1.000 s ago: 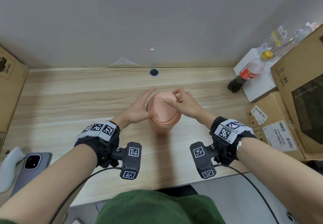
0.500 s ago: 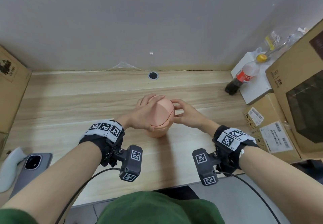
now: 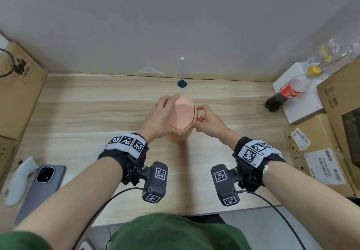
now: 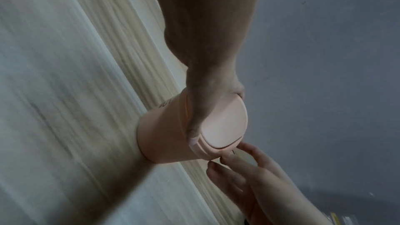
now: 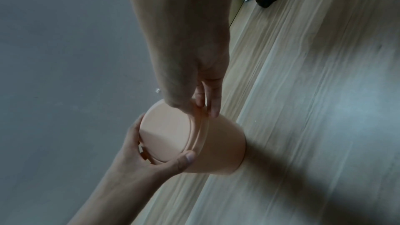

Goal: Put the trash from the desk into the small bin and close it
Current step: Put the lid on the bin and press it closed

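A small pink bin (image 3: 176, 137) stands upright at the middle of the wooden desk (image 3: 97, 113), its domed lid (image 3: 182, 113) seated on top with the flap lying flush. My left hand (image 3: 160, 116) wraps the lid from the left, fingers round the far side and thumb on the near rim. In the right wrist view the left hand (image 5: 138, 153) cups the bin (image 5: 216, 148). My right hand (image 3: 204, 120) pinches the lid's right rim with thumb and fingertips. In the left wrist view the right hand (image 4: 238, 168) touches the lid (image 4: 225, 122). What is inside the bin is hidden.
A cola bottle (image 3: 290, 92) lies on a white box (image 3: 300, 111) at the back right, beside stacked cardboard boxes (image 3: 319, 148). Another cardboard box (image 3: 17, 86) stands at the left. A phone (image 3: 41, 187) and a white object (image 3: 17, 179) lie front left. A cable hole (image 3: 182, 83) is behind the bin.
My left hand went from lying against the bin's side to wrapping round the lid. My right hand slid off the lid's top down to its right rim.
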The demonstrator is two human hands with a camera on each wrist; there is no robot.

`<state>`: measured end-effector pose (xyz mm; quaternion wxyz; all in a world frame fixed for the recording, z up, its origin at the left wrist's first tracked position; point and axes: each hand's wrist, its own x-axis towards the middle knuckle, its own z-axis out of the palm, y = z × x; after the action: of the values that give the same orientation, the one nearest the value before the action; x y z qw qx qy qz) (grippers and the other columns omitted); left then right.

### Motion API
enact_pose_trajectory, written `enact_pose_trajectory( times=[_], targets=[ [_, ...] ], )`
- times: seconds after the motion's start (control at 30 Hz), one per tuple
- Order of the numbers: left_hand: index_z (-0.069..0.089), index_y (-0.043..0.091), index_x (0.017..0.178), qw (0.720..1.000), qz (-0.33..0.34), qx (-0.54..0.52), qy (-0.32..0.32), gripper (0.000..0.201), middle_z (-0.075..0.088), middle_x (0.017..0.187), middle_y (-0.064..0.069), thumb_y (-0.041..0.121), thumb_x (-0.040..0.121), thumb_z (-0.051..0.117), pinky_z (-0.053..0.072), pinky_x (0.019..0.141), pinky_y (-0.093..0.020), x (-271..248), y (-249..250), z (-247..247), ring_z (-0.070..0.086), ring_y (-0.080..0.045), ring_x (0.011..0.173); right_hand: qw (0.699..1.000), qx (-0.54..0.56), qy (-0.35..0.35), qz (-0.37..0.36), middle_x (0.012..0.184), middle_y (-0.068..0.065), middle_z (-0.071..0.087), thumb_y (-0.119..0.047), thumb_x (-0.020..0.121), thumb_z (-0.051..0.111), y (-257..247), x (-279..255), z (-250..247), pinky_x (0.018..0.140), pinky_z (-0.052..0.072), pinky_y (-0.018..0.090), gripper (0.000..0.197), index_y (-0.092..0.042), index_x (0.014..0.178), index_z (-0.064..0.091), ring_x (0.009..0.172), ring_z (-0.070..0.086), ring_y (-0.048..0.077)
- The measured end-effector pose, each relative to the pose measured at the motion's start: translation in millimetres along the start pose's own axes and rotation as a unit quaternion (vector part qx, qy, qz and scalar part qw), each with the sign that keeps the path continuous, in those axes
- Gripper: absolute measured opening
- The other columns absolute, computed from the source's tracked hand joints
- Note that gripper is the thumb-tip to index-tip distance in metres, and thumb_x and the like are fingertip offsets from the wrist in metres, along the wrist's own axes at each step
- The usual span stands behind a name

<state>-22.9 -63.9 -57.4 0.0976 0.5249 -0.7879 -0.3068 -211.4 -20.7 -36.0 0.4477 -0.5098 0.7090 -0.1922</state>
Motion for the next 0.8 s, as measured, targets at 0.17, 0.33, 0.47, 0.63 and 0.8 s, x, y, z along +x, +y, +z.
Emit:
enact_pose_trajectory(
  times=[0.17, 0.33, 0.47, 0.63, 0.8],
  targets=[
    [0.019, 0.034, 0.151, 1.0, 0.002, -0.005, -0.003, 0.126, 0.028, 0.149, -0.001, 0.032, 0.049, 0.093, 0.044, 0.1, -0.047, 29.3, 1.9, -4.3, 0.041, -0.031, 0.131, 0.999, 0.01, 0.037, 0.001, 0.075, -0.001, 0.057, -0.018, 0.083, 0.064, -2.2, 27.5, -9.7, 0.088, 0.053, 0.048, 0.047, -0.012, 0.125, 0.043, 0.094, 0.065, 0.033],
    [0.017, 0.032, 0.152, 1.0, 0.007, -0.027, 0.007, 0.128, 0.025, 0.154, 0.001, 0.03, 0.05, 0.094, 0.043, 0.103, -0.044, 61.4, 0.7, -6.6, 0.037, -0.026, 0.136, 0.998, 0.024, 0.049, 0.016, 0.084, -0.002, 0.054, -0.024, 0.083, 0.066, -2.1, 63.7, -23.0, 0.089, 0.053, 0.048, 0.047, -0.011, 0.123, 0.046, 0.099, 0.063, 0.032],
    [0.016, 0.034, 0.153, 0.999, 0.002, -0.038, 0.007, 0.126, 0.02, 0.157, 0.006, 0.027, 0.054, 0.092, 0.038, 0.102, -0.036, 85.3, 2.9, -12.3, 0.031, -0.018, 0.141, 0.998, 0.031, 0.052, 0.026, 0.083, -0.006, 0.056, -0.028, 0.083, 0.067, -2.6, 89.1, -35.3, 0.092, 0.051, 0.047, 0.043, -0.015, 0.12, 0.048, 0.099, 0.064, 0.031],
    [0.012, 0.039, 0.153, 0.999, -0.016, -0.049, 0.004, 0.129, 0.013, 0.162, 0.004, 0.029, 0.053, 0.092, 0.035, 0.11, -0.042, 112.8, 0.5, -15.3, 0.02, -0.017, 0.148, 0.996, 0.047, 0.07, 0.02, 0.083, -0.011, 0.057, -0.028, 0.083, 0.067, -6.1, 111.3, -45.9, 0.092, 0.051, 0.047, 0.043, -0.018, 0.123, 0.054, 0.103, 0.063, 0.027],
    [0.009, 0.039, 0.153, 0.998, -0.016, -0.053, -0.005, 0.131, 0.011, 0.163, 0.002, 0.029, 0.053, 0.092, 0.032, 0.113, -0.043, 133.7, -1.5, -20.4, 0.018, -0.018, 0.149, 0.996, 0.058, 0.075, 0.004, 0.075, -0.009, 0.056, -0.025, 0.086, 0.064, -11.7, 121.5, -51.8, 0.09, 0.051, 0.05, 0.03, -0.02, 0.116, 0.062, 0.096, 0.063, 0.026]
  ],
)
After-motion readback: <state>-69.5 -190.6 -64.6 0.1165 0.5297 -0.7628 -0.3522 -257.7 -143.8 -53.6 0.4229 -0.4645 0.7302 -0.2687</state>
